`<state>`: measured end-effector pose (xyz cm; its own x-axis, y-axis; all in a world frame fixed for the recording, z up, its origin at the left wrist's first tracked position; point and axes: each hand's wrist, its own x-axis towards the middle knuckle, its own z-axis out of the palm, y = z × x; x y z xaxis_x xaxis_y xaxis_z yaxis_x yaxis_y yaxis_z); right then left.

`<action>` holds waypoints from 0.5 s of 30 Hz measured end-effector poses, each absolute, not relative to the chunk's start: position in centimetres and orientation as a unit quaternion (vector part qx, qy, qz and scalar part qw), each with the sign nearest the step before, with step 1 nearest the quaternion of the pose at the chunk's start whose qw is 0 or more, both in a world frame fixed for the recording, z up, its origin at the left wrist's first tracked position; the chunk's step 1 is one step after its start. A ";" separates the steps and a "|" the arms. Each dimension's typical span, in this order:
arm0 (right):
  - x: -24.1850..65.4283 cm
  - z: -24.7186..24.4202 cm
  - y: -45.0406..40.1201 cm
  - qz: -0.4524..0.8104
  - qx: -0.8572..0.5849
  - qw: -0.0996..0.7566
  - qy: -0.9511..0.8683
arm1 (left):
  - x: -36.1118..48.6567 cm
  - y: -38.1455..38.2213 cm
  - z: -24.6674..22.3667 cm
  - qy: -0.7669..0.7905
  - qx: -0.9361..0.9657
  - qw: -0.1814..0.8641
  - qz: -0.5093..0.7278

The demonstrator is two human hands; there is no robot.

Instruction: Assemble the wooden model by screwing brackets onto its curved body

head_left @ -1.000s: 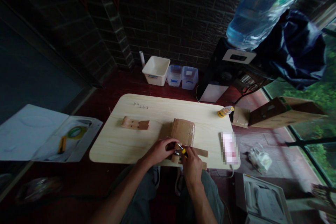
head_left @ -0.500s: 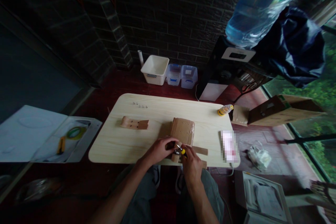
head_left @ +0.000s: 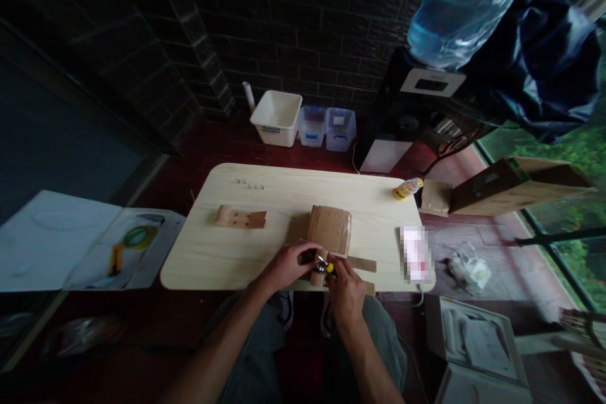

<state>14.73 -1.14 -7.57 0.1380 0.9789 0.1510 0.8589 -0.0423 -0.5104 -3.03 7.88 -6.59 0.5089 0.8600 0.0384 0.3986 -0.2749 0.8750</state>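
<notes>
Screwdriver [head_left: 330, 267] — grasped by the right hand [head_left: 347, 287] — points toward the left hand [head_left: 288, 265], whose grip I cannot tell.

On a pale rectangular wood-grain table [head_left: 203, 259], a long brown curved piece [head_left: 227, 215] lies at nine o'clock from a boxy brown cardboard block [head_left: 330, 230], small silvery metal screws [head_left: 255, 187] at ten, a yellow-and-clear plastic bottle [head_left: 406, 189] at two. A white rectangular plastic basket [head_left: 277, 137] stands beyond, at eleven.

At my twelve I see a white tub [head_left: 274, 136] with two clear bins [head_left: 339, 142] beside it; at one, a dispenser [head_left: 387, 154] carrying a blue jug [head_left: 454, 16]; at two, a carton [head_left: 504, 191] and a white bag [head_left: 468, 273]; at ten, an open case [head_left: 42, 237].
</notes>
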 end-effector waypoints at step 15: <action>14.8 -7.2 -1.0 0.139 -0.726 0.229 -0.633 | -2.9 7.7 -6.7 0.412 0.760 0.427 0.267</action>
